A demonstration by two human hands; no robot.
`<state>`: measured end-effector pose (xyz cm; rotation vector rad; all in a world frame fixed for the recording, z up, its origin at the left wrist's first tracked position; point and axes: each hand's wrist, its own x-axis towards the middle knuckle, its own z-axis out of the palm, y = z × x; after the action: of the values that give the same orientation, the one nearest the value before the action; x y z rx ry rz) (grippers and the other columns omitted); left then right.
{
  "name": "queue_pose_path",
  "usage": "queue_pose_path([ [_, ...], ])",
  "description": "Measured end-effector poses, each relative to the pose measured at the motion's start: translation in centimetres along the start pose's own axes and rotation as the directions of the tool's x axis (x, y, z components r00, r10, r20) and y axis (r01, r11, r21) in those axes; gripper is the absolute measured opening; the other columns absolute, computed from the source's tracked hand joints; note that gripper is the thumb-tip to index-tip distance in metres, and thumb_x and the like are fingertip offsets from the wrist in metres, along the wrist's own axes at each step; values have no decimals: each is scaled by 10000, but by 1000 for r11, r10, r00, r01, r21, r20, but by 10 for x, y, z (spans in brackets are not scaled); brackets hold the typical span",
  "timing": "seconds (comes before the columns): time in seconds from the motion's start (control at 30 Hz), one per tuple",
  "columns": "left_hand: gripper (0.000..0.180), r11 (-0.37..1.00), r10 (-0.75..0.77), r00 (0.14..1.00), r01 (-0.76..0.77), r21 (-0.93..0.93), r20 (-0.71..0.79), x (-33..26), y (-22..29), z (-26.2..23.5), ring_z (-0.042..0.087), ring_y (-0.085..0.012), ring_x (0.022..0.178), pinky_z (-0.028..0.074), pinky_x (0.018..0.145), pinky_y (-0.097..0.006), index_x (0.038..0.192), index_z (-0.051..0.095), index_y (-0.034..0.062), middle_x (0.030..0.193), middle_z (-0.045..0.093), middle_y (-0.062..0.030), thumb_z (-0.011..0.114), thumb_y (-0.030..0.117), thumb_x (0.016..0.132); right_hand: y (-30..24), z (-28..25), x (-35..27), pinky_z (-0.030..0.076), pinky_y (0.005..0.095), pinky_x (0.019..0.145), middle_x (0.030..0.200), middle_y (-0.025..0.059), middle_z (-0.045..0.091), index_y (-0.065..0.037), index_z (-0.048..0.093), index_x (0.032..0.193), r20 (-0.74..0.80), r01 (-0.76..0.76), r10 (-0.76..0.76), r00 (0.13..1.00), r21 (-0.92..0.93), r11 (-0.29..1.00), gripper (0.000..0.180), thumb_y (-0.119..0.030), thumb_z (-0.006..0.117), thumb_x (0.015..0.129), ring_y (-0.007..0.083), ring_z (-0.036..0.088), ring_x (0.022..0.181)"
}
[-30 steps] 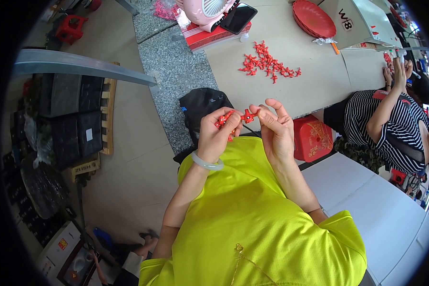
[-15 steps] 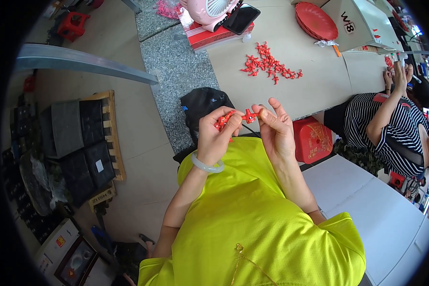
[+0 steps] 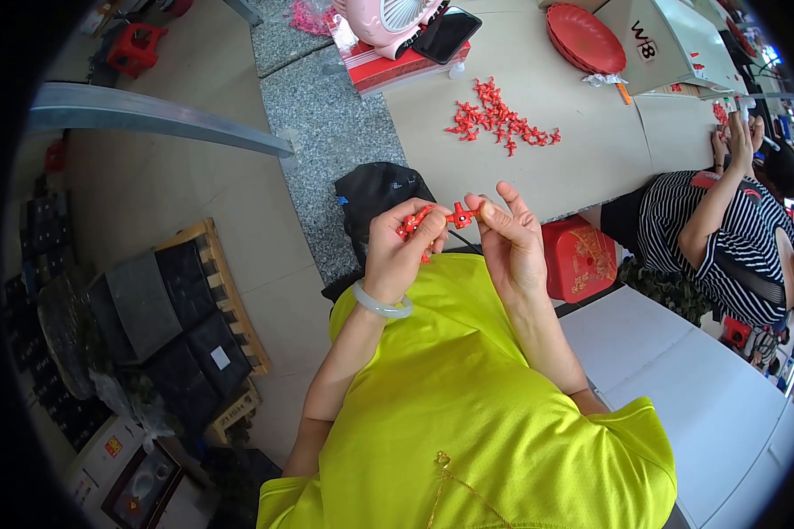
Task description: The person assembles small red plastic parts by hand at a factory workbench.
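Observation:
My left hand [image 3: 397, 251] is closed around several small red plastic pieces [image 3: 410, 222], and its palm side is mostly hidden. Between my two hands is one small red cross-shaped piece [image 3: 462, 216] with a dark dot on it. My right hand [image 3: 513, 240] pinches its right end between thumb and forefinger, the other fingers raised. The tips of my left thumb and forefinger are at its left end. Beyond my hands, a loose pile of similar red pieces [image 3: 503, 119] lies on the pale table [image 3: 582, 172].
A pink fan [image 3: 384, 22] and a dark phone [image 3: 447, 35] rest on a red-and-white box [image 3: 397, 70]. Red plates [image 3: 585, 40] are stacked farther right. A black bag [image 3: 379, 198] lies at the table's edge. At right sits a person in a striped top [image 3: 701, 229].
My hands and the red piece between them have barely moved. At left, the wooden pallet with its black boxes has shifted toward the lower right.

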<state>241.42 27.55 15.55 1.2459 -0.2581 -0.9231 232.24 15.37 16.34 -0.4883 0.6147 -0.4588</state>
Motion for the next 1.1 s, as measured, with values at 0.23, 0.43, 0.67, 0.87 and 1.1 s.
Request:
queue_pose_path([
  [0.23, 188, 963, -192, 981, 195, -187, 34, 1, 4, -2, 501, -73, 578, 366, 505, -193, 874, 599, 1, 696, 557, -23, 556, 182, 901, -7, 1, 4, 397, 315, 940, 888, 204, 659, 7, 421, 1108, 8, -24, 25, 1000, -141, 990, 392, 18, 644, 785, 214, 626, 940],
  [0.43, 207, 898, -286, 954, 301, -321, 96, 3, 4, -3, 501, -102, 577, 350, 478, -203, 841, 563, 21, 704, 543, -33, 516, 206, 922, -8, 2, 8, 406, 320, 946, 891, 200, 660, 9, 441, 1091, 31, -73, 80, 996, -182, 981, 359, -7, 648, 798, 221, 626, 959],
  [0.67, 192, 835, -310, 939, 345, -428, 151, 4, 3, -7, 501, -110, 577, 324, 447, -190, 839, 543, 35, 703, 540, -36, 508, 203, 927, -6, 2, 10, 424, 312, 922, 925, 194, 651, -2, 481, 1073, 48, -83, 91, 995, -144, 986, 323, -8, 648, 797, 218, 621, 959],
  [0.87, 206, 986, -112, 993, 106, -131, -41, 5, 5, 0, 496, -61, 577, 341, 480, -181, 927, 607, 6, 685, 553, -14, 527, 196, 923, -6, 3, 9, 416, 314, 925, 930, 194, 658, 1, 467, 1079, 65, -73, 84, 994, -153, 985, 326, -12, 641, 803, 204, 622, 950],
  [1.1, 370, 955, -101, 994, 106, -278, 32, 6, 7, 0, 484, -54, 571, 339, 484, -178, 1036, 590, -10, 698, 544, -13, 420, 313, 969, -11, -2, 13, 430, 316, 893, 941, 171, 664, -4, 472, 1087, 92, 55, -49, 995, -64, 996, 293, -18, 606, 827, 192, 623, 931],
])
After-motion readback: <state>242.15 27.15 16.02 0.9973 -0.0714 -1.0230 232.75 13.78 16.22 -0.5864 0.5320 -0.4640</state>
